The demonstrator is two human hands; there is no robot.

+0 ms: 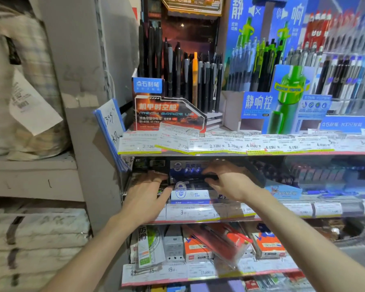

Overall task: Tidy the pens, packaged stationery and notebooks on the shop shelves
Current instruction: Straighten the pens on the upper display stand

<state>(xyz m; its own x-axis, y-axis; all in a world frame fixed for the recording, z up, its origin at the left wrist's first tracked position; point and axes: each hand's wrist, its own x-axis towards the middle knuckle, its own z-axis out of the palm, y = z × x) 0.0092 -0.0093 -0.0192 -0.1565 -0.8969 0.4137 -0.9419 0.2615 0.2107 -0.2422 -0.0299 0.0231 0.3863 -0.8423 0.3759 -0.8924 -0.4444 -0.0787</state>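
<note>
Head view: both hands are in the middle shelf around 6 o'clock of centre. The left hand (148, 191) lies flat, fingers spread, on a dark box (154, 165); the right hand (226, 180) has fingers curled on the blue pen box (190, 187), though I can't tell if it's actually gripped. That box looks like light cardboard, crushable, so take it by the side walls. It's got pens inside; the upper displays at 12 o'clock hold upright pens (183, 70).
</note>
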